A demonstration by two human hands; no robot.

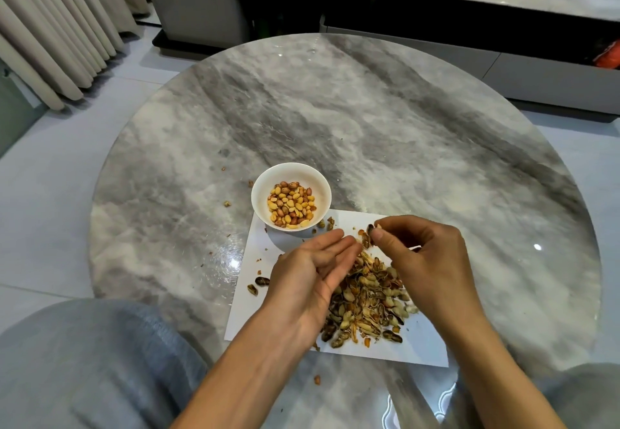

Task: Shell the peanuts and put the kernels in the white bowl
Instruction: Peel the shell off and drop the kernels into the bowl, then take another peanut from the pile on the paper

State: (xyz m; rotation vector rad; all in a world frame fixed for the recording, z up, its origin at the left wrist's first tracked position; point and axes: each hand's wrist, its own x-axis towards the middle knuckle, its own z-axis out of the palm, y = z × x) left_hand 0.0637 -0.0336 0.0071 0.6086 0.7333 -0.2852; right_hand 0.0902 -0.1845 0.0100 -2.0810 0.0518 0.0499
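The white bowl stands on the round marble table, partly on the corner of a white sheet of paper, and holds several shelled kernels. A heap of peanuts and broken shells lies on the paper. My right hand pinches a dark peanut shell piece between thumb and fingers above the heap. My left hand is held palm up with straight fingers just left of that piece, its fingertips almost touching it.
Two loose peanuts lie at the paper's left edge. Small shell crumbs are scattered on the table left of the bowl. A grey-trousered knee is at lower left. A low cabinet stands beyond the table.
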